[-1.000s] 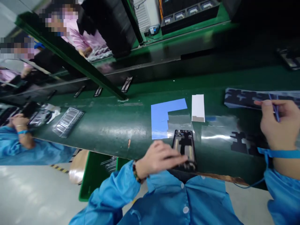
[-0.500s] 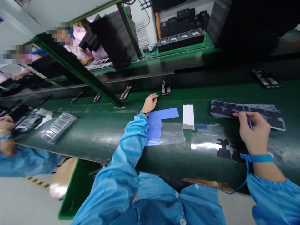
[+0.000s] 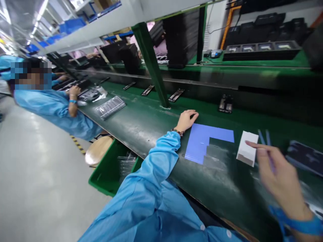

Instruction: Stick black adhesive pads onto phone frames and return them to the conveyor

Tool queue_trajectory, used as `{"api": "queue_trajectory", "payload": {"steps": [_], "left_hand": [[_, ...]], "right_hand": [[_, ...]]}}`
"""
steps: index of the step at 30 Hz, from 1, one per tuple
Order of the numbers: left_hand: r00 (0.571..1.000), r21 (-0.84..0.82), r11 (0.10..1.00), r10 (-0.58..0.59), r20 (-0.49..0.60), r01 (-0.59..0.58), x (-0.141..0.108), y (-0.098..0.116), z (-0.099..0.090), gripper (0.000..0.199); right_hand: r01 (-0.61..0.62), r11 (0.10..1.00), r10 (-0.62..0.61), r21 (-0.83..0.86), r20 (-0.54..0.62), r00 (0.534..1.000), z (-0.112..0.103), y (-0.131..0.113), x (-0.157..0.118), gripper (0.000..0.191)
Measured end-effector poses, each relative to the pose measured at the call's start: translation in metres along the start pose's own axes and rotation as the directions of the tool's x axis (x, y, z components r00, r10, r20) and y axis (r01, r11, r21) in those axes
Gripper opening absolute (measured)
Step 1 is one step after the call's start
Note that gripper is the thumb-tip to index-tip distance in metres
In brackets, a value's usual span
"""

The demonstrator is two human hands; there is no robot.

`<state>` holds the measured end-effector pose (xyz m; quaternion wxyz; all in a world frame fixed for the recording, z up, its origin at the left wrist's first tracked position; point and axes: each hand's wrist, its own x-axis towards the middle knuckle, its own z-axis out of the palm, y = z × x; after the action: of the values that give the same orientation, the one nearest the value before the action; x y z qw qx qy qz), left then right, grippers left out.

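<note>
My left hand [image 3: 187, 120] rests on the green bench just above the upper left corner of a blue film sheet [image 3: 198, 143], its fingers bent together; whether they hold anything is hidden. My right hand [image 3: 280, 168] is blurred and has tweezers [image 3: 268, 144] between its fingers, tips pointing up and away. Its index finger reaches over the right part of a white card stack [image 3: 247, 147]. Clear film [image 3: 214, 158] lies beside the blue sheet. A dark-patterned sheet stack [image 3: 306, 156] is at the right edge. Beyond the blue sheet lies a small black device part [image 3: 225, 103].
More device parts [image 3: 176, 95] line the back of the bench [image 3: 141, 124], near a green post [image 3: 152, 67]. A clear tray [image 3: 111, 107] lies to the left. A person in blue [image 3: 55, 104] works at far left. A green bin [image 3: 103, 178] stands below the bench edge.
The view has swung left, bringing the person at the left into sight. My right hand has moved from the dark-patterned sheets to the white cards, still with the tweezers. My left hand stays by the blue sheet.
</note>
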<state>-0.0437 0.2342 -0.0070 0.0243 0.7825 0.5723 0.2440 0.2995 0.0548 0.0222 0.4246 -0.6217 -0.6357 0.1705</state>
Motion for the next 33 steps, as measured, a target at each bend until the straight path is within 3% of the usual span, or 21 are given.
{"api": "queue_trajectory", "payload": {"steps": [3,6,9,11,18,22,27,30,33], "left_hand": [[0.998,-0.001,0.998,0.058,-0.009,-0.058,-0.009,0.028,-0.01,0.052],[0.964,-0.064,0.966,0.255,0.07,-0.251,-0.026,0.061,-0.012,0.046],[0.821,-0.183,0.833,0.549,0.16,-0.522,-0.044,0.091,-0.004,0.04],[0.749,-0.228,0.762,0.643,0.159,-0.606,-0.053,0.104,0.003,0.047],[0.708,-0.208,0.729,0.684,0.175,-0.652,-0.061,0.112,0.008,0.048],[0.742,-0.21,0.758,0.65,0.164,-0.618,-0.059,0.111,0.012,0.041],[0.84,-0.243,0.844,0.521,0.15,-0.479,-0.057,0.113,0.009,0.044],[0.858,-0.372,0.838,0.484,0.171,-0.398,-0.056,0.114,0.008,0.043],[0.877,-0.611,0.768,0.415,0.243,-0.194,-0.056,0.115,0.01,0.038]], "right_hand": [[0.134,0.985,-0.143,0.105,0.088,0.986,0.053,-0.03,0.003,0.07],[0.151,0.979,-0.162,0.138,0.075,0.984,0.082,-0.027,-0.002,0.096],[0.132,0.981,-0.148,0.144,0.101,0.984,0.086,-0.011,-0.011,0.111],[0.126,0.98,-0.146,0.151,0.126,0.981,0.083,-0.004,-0.016,0.112],[0.117,0.986,-0.133,0.118,0.137,0.982,0.082,-0.006,-0.018,0.113],[0.119,0.989,-0.128,0.086,0.111,0.986,0.082,-0.009,-0.017,0.115],[0.097,0.993,-0.103,0.064,0.088,0.991,0.081,-0.011,-0.016,0.115],[0.073,0.995,-0.079,0.068,0.086,0.993,0.081,-0.01,-0.017,0.117],[0.061,0.995,-0.068,0.075,0.09,0.994,0.081,-0.009,-0.017,0.12]]}}
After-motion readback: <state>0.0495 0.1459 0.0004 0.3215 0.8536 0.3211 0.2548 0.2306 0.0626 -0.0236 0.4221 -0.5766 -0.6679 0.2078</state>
